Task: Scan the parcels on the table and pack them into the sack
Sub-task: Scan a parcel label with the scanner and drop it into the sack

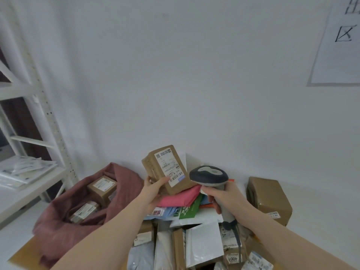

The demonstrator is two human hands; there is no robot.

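Left hand: left hand (155, 189) grips the lower end of a small brown cardboard parcel with a white shipping label (165, 169), thumb across the labelled face, fingers curled behind
Held parcel: raised clear of the heap, long axis tilted up and away to the left, label and barcode turned towards the person and to the right
Right hand: right hand (224, 195) is wrapped round the grip of a grey handheld barcode scanner (209, 175), forefinger near the trigger; a dark cable trails down from the handle
Key relation: scanner head sits just beside the parcel, to its right and a little lower, and seems to face the barcode strip at the label's lower edge; the two look near but apart
Step in hand: I'd judge this the scan itself, with the parcel offered to the reader
Sack: soft dusty-red fabric sack (64, 215) lies open to the left of the left hand, nearer that hand than the right, with a few brown labelled boxes (102, 187) already inside
Coming move: once read, the parcel would need to swing left and down into the sack mouth; the left arm is the one placed for it
Heap below: pink mailer bag (181, 197), green, blue and white mailers and more cartons piled on the table under both hands
Further out: larger brown taped box (269, 197) to the right, white metal shelving (29, 133) at far left, white wall behind
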